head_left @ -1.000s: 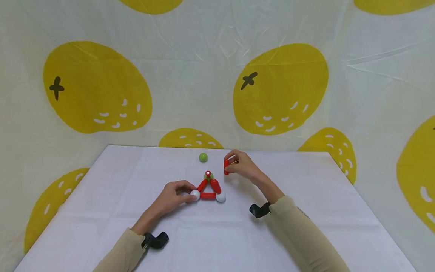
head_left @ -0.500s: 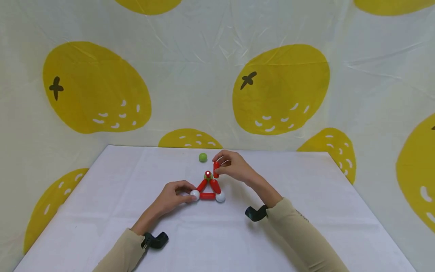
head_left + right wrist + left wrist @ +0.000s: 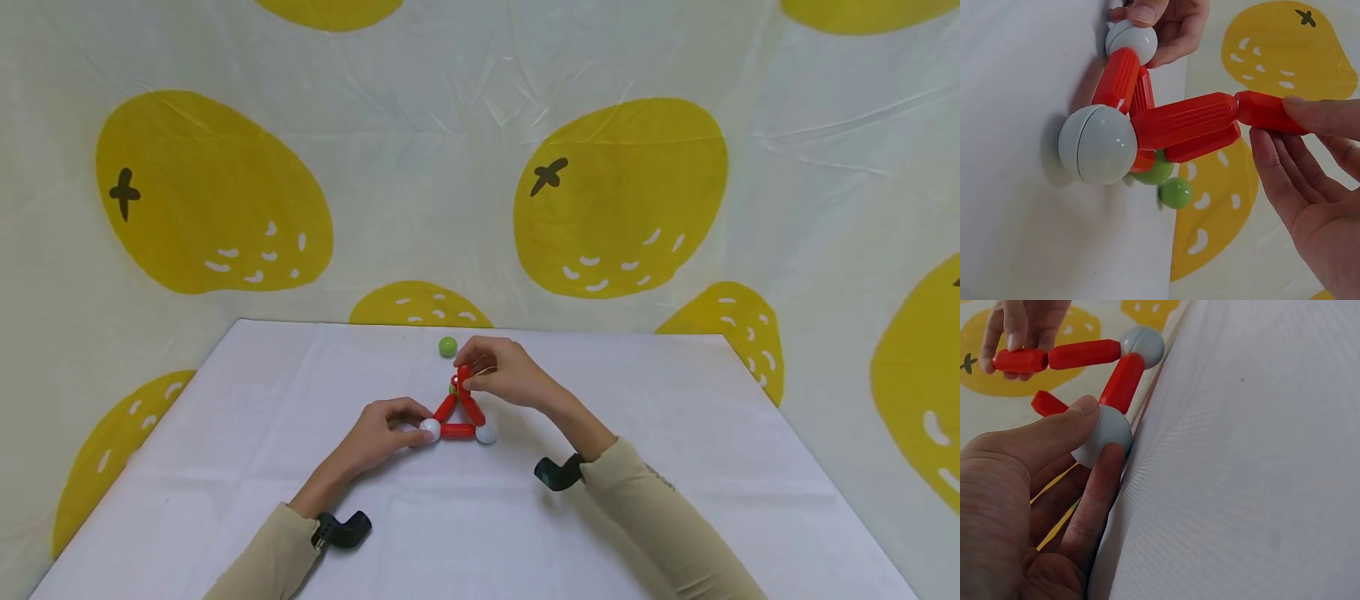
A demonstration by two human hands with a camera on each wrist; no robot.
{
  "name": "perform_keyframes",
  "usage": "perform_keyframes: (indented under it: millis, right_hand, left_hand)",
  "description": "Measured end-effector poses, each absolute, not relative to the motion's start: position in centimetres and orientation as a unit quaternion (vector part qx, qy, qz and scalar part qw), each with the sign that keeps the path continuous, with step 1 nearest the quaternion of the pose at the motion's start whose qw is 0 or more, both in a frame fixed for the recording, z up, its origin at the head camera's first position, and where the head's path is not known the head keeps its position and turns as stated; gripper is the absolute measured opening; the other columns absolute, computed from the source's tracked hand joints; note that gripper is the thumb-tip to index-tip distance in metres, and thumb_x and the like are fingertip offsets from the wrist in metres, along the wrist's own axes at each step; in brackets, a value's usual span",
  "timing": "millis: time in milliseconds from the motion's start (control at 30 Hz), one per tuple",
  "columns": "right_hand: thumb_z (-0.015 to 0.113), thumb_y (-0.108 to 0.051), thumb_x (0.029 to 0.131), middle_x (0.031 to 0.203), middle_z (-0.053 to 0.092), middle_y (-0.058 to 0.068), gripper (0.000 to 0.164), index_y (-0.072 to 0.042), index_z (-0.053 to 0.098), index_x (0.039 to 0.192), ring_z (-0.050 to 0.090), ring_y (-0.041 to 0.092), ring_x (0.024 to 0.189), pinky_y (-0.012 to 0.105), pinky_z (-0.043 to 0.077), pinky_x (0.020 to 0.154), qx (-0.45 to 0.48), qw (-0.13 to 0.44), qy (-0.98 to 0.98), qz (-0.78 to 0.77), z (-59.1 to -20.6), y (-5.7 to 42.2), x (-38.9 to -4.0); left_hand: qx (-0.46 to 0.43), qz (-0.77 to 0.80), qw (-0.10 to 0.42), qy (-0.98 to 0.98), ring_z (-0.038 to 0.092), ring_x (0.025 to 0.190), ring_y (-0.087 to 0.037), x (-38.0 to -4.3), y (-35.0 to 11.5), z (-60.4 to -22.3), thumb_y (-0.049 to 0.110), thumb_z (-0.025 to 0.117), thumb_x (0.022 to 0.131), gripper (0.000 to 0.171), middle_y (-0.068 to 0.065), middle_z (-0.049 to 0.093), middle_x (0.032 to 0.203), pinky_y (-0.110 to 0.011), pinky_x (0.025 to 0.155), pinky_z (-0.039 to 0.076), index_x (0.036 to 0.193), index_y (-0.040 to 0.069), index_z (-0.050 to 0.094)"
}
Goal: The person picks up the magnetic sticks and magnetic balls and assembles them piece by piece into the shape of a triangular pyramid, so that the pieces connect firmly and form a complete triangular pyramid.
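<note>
My left hand pinches the left white ball of a red-rod triangle on the table. A red rod joins this ball to the right white ball. From the right white ball rises another red rod. My right hand pinches a red magnetic rod between thumb and fingers, its lower end at that raised rod's tip; whether they touch is hard to tell. A green ball forms the back corner, partly hidden, with a red rod standing up from it.
A loose green ball lies behind the triangle, close to the right hand's fingers. White cloth covers the table. Behind its far edge hangs a sheet printed with yellow fruit.
My right hand has moved left and slightly nearer with its red rod, from right of the triangle to over its back part. The left hand has stayed on the white ball.
</note>
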State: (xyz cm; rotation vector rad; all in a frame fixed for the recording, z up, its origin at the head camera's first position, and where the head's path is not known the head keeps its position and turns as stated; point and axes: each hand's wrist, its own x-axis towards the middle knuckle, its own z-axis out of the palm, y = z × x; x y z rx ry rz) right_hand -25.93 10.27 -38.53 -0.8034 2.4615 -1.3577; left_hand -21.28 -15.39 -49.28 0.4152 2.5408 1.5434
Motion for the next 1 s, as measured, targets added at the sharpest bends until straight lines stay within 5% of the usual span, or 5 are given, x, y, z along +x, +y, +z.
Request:
perform_keyframes:
  millis: [1000]
  right_hand:
    - [0.074,-0.007,0.093,0.092,0.077,-0.003,0.010,-0.014,0.072,0.099,0.070,0.009,0.085,0.028,0.058,0.085,-0.315,0.099,0.862,-0.385,-40.6,7.4,-24.7]
  left_hand:
    - [0.147,0.492,0.055,0.856,0.067,0.101,-0.012,-21.5,-15.5,-49.3,0.032,0.083,0.087,0.026,0.006,0.075,0.106,-0.035,0.096,0.052,0.110,0.023,0.076]
